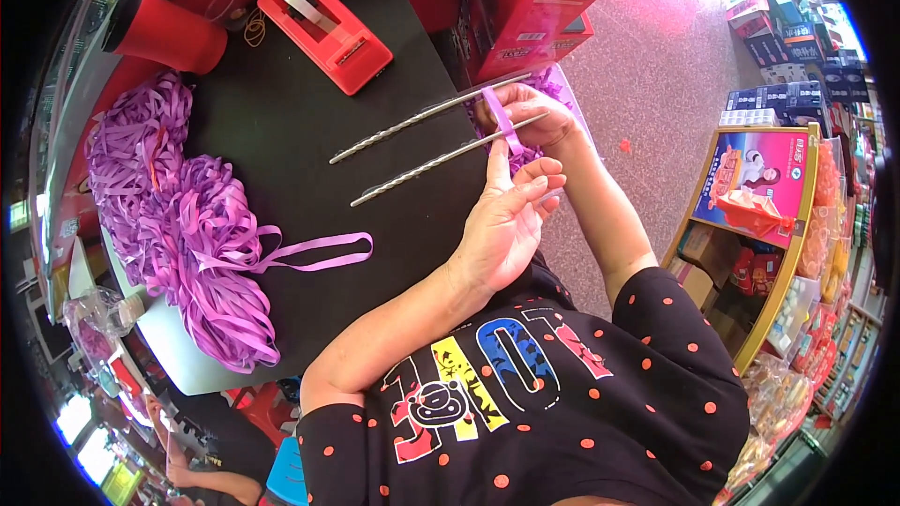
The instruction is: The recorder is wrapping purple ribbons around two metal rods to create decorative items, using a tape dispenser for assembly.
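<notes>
Two silver metal chopsticks (422, 169) with twisted ends lie side by side, reaching over the right edge of the black table. A strip of purple ribbon (503, 122) crosses both near their plain ends. My right hand (544, 120) is closed at this crossing, its fingers bent round the ribbon; part of its grip is hidden behind the sticks. Just below, my left hand (502, 230) is palm up, fingers loosely apart. One outstretched fingertip meets the ribbon at the lower chopstick. Purple ribbon scraps show behind my hands.
A big heap of purple ribbon (178, 215) covers the table's left side, one loop trailing right. Farther back are a red tape dispenser (328, 33) and a red cup (173, 33). A red carton (525, 9) stands beyond my hands. Shop shelves line the right; another person sits lower left.
</notes>
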{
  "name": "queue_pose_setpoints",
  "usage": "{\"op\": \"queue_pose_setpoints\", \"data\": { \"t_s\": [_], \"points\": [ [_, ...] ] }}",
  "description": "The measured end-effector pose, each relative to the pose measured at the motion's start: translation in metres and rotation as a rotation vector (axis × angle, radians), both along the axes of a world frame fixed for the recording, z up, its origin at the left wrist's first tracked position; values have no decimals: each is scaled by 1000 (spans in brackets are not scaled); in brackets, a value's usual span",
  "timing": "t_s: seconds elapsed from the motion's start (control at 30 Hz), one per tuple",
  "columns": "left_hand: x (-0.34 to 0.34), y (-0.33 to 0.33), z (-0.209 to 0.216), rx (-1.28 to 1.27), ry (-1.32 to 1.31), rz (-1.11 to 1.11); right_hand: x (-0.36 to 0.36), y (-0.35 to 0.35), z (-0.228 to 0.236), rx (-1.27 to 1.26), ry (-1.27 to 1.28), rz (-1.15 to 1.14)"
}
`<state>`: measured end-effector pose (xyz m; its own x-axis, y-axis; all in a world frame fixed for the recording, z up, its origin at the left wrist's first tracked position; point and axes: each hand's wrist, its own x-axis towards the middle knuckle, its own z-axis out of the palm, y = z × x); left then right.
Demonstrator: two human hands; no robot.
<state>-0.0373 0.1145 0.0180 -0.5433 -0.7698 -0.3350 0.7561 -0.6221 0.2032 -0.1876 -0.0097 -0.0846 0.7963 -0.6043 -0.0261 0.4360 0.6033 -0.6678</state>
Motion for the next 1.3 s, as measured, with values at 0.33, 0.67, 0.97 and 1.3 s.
{"op": "queue_pose_setpoints", "data": {
  "t_s": [0.33, 0.67, 0.97, 1.3],
  "points": [
    [-4, 4, -5, -54, -109, 18, -13, 1, 72, 52, 497, -51],
    [-6, 4, -1, -74, -53, 19, -26, 11, 92, -73, 628, -134],
    [-3, 4, 0, -44, -21, 10, -22, 14, 94, -202, 826, -224],
    [0, 4, -5, -57, 32, 10, -4, -7, 28, -50, 361, 63]
  ]
}}
